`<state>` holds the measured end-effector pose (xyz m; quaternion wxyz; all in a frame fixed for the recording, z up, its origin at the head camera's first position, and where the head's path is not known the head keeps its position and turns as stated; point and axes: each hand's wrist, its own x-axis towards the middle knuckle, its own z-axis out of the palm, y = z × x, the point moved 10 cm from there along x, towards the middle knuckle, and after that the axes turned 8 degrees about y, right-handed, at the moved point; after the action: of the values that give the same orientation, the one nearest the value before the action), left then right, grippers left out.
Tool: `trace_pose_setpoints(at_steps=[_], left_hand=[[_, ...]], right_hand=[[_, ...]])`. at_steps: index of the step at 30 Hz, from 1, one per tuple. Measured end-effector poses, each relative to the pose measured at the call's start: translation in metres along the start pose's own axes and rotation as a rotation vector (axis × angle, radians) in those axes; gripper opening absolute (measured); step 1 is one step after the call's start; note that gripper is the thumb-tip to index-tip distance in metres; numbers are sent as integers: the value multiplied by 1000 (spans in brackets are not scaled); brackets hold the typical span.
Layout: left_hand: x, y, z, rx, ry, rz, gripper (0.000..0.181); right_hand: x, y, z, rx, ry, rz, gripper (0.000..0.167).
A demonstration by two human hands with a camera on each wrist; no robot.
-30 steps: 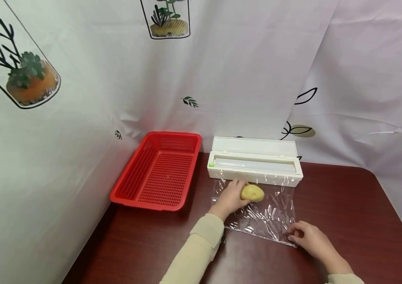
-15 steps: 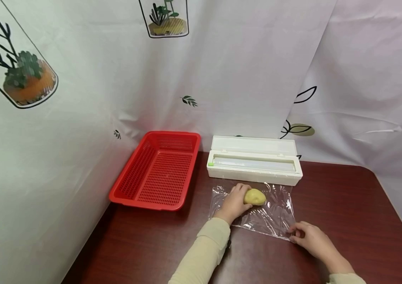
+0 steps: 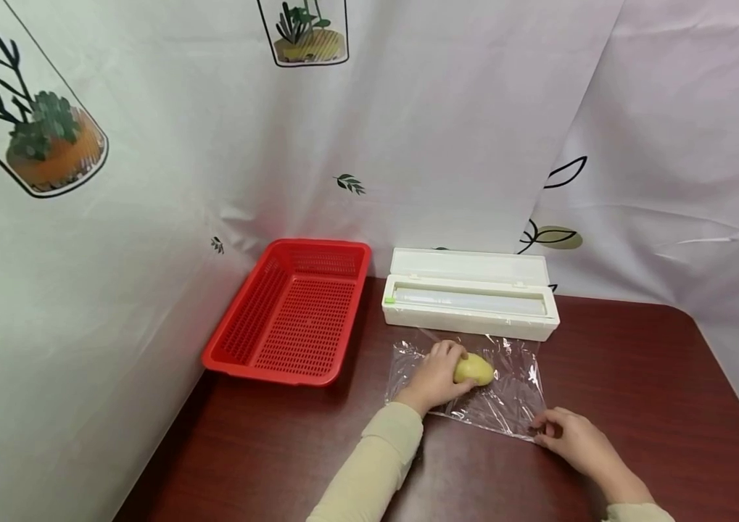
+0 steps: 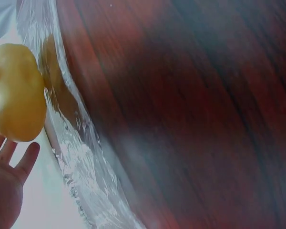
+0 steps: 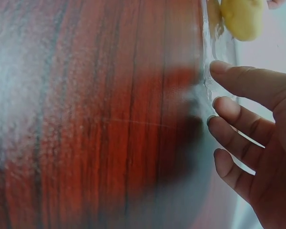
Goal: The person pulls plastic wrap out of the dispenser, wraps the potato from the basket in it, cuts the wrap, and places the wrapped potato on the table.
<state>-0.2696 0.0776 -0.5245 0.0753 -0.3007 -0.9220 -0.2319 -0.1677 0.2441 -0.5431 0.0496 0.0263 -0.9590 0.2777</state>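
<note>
My left hand (image 3: 437,375) grips a yellow potato (image 3: 476,370), fingers over its far side and thumb along its near side. In the left wrist view the potato (image 4: 18,93) fills the space between the fingertips of that hand (image 4: 5,186). Under it a sheet of clear cling film (image 3: 496,406) lies on the table, its surface wrinkled and shiny. At the sheet's near right corner rests my right hand (image 3: 574,438). The right wrist view shows this hand (image 5: 262,124) with thumb and fingertips apart, touching the film's edge.
Behind the film stands a white cling film box (image 3: 470,319), lid up, a roll inside and a green slider at its left end. A red plastic basket (image 3: 271,373) sits to the left on the dark wood table (image 3: 265,449). A printed white curtain (image 3: 447,145) hangs behind.
My left hand has drawn the potato slightly nearer and to the right. The film's near edge has shifted a little away from me, then settled. The right hand has barely moved.
</note>
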Motion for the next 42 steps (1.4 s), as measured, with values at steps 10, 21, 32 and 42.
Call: trace_pose_setpoints(at_steps=[10, 21, 32, 42], left_hand=[[3, 0, 3, -28, -36, 2, 59], [-1, 1, 5, 38, -38, 0, 48], [0, 5, 3, 118, -59, 61, 48], [0, 3, -7, 43, -26, 17, 45]], right_hand=[[-1, 0, 3, -15, -11, -9, 18], [1, 0, 7, -20, -45, -32, 18], [4, 0, 11, -31, -98, 0, 17], [36, -18, -12, 100, -180, -66, 6]])
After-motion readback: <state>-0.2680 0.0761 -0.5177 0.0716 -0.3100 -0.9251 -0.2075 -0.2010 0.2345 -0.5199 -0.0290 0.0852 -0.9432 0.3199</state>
